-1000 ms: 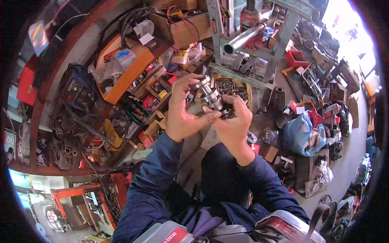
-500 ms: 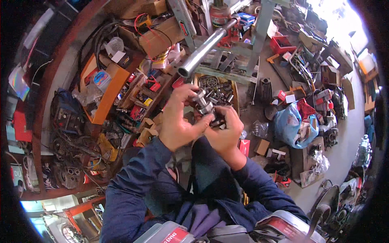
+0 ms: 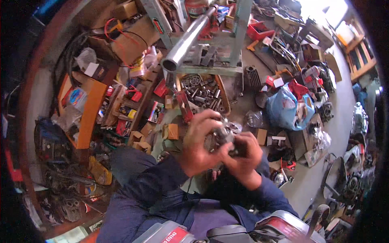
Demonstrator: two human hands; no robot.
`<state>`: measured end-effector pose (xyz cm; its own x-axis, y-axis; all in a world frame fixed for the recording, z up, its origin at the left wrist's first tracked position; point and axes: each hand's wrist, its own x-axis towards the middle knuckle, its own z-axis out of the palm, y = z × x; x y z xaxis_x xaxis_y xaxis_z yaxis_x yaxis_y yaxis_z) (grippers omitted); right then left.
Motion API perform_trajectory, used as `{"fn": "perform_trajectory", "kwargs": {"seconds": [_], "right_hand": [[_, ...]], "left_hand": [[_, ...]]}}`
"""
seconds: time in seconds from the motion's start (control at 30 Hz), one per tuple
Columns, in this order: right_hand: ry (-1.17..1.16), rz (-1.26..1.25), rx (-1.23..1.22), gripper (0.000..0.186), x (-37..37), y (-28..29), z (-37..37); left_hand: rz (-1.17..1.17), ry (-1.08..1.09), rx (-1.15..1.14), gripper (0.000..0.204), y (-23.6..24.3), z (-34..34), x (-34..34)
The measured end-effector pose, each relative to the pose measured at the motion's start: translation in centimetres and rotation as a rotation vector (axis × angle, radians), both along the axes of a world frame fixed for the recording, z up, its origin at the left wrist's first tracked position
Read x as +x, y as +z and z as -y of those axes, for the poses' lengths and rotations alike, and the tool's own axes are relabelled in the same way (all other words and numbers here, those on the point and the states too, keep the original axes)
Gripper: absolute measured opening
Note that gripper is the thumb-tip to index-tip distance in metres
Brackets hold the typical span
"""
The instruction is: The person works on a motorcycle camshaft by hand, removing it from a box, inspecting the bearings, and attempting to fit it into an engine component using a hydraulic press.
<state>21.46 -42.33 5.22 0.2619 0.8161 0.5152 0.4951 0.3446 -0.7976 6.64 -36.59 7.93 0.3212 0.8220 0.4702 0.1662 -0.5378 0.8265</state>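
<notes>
A shiny metal shaft with stepped lobes (image 3: 223,132) is held between both hands, in front of my body and low in the middle of the view. My left hand (image 3: 199,146) is closed round it, fingers curled over its upper end. My right hand (image 3: 246,156) grips it from the right, around its lower part. Both hands are slightly blurred, and they hide much of the shaft. Beyond them, a tray of loose metal parts (image 3: 221,107) rests on the floor.
A long steel tube (image 3: 186,42) juts from a green metal frame (image 3: 239,40) above the tray. At left are an orange open box (image 3: 89,113) and small cartons (image 3: 170,131); at right, a blue plastic bag (image 3: 283,105) and scattered machine parts.
My hands have moved lower in the view with the shaft still between them. The surrounding scene has shifted left and mostly upward, and more of my left leg shows.
</notes>
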Motion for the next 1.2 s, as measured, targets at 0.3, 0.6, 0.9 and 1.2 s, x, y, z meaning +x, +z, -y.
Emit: {"fn": "perform_trajectory", "kwargs": {"seconds": [0.3, 0.6, 0.9, 1.2], "right_hand": [[-0.385, 0.150, -0.252, 0.040, 0.3, 1.4, 7.0], [-0.067, 0.368, -0.342, 0.054, -1.5, 5.0, 1.1], [0.662, -0.064, -0.745, 0.052, -1.5, 6.9, -13.3], [0.547, -0.103, -0.595, 0.047, -3.2, 0.3, -22.0]], "left_hand": [[0.553, -0.533, -0.650, 0.060, -4.9, 3.9, 4.2], [0.804, -0.422, -0.763, 0.049, -4.0, -1.7, 1.6], [0.859, -0.011, -0.438, 0.049, -3.1, -11.7, -7.7], [1.033, 0.060, -0.386, 0.045, -3.1, -15.5, -12.0]]}}
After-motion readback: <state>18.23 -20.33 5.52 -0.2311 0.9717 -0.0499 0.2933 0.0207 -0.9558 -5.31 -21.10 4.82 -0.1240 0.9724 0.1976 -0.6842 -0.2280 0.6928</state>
